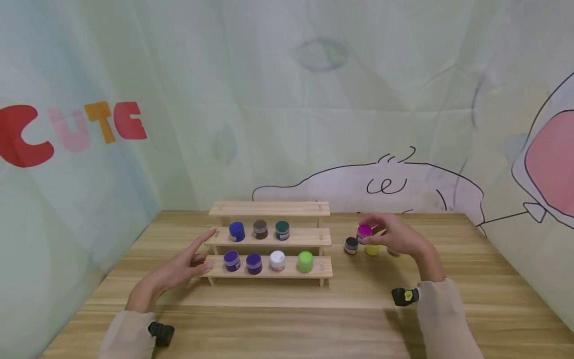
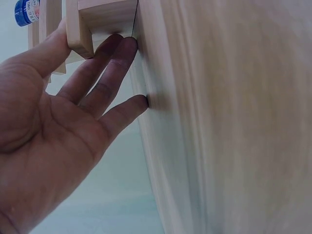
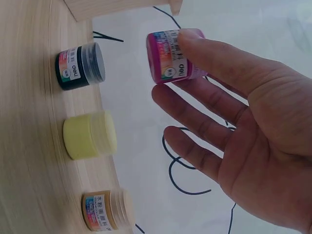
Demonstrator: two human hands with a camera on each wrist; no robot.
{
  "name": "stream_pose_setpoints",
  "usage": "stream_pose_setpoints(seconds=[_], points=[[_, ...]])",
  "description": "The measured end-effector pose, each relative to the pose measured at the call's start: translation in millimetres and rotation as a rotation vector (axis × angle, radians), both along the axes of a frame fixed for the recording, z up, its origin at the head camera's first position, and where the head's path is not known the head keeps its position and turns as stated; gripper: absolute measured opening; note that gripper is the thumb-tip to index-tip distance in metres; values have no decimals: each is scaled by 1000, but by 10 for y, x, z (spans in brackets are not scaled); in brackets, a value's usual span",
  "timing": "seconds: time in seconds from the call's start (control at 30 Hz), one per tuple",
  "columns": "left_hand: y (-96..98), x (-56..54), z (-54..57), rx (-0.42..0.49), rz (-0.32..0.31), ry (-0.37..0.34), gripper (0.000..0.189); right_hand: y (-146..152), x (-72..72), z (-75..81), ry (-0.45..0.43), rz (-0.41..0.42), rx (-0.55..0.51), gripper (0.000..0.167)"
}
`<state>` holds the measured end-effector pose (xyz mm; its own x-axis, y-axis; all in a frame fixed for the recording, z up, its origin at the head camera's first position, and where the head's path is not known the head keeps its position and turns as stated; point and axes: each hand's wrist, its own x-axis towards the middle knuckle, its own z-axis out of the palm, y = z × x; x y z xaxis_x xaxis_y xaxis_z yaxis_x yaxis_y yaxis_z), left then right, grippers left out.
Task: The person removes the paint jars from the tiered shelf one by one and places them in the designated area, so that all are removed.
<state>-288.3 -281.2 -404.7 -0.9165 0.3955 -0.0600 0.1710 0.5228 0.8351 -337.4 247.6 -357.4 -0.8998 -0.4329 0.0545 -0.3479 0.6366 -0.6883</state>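
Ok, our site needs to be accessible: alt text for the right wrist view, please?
A right hand pinches a magenta Deli paint jar, held clear of a wood-grain tabletop. On it stand a black jar, a yellow jar and an ochre jar in a row, with a pale line-drawn backdrop behind.

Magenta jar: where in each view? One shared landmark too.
Head: magenta jar right of centre, in the right hand, right of the wooden rack.
Left wrist: not in it.
Right wrist: upper middle, label showing.
Landmark: wooden rack, also top left in left wrist, top edge in right wrist.
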Motion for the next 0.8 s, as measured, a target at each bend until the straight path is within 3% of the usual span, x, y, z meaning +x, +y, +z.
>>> stream_pose_setpoints(seconds=[0.17,0.37,0.53,0.8], points=[[-6,-3,-3,-1,-15,23,82,27,-5,-25,-41,20,5,40],[-15,-3,12,-3,-11,22,82,-7,-45,-111,-33,126,29,32],[-6,12,-1,9,-19,13,84,-67,-66,-202,-110,173,55,31],[-8,13,-26,-13,6,27,81,-184,-48,-252,-167,179,125,29]])
